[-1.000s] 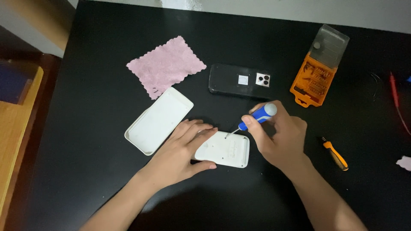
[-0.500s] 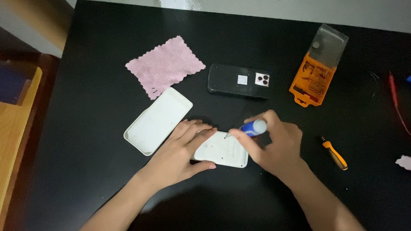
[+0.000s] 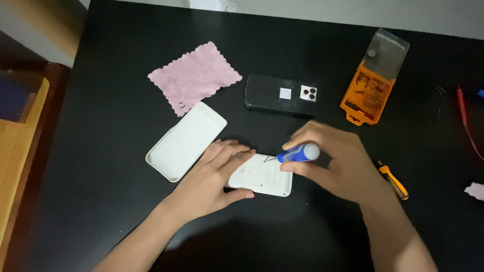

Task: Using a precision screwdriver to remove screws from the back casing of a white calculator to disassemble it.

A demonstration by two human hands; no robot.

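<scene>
My left hand [image 3: 214,176] lies flat on a small white device [image 3: 264,179] on the black table, pinning its left end. My right hand [image 3: 335,163] grips a blue-handled screwdriver [image 3: 297,153], laid nearly level, with its thin tip touching the device's upper left part. Left of my left hand lies a white cover shell [image 3: 185,140], hollow side up.
A pink cloth [image 3: 194,75] lies at the back left. A black phone-like case [image 3: 281,95] sits behind the device. An orange bit set with a clear lid [image 3: 374,78] stands at the back right. A small orange-handled tool [image 3: 393,180] lies right of my hand. Red wire [image 3: 466,118] runs along the right edge.
The screwdriver has tipped from a steep angle to nearly level, and my right hand has lowered and turned over it. My left hand stays on the white device.
</scene>
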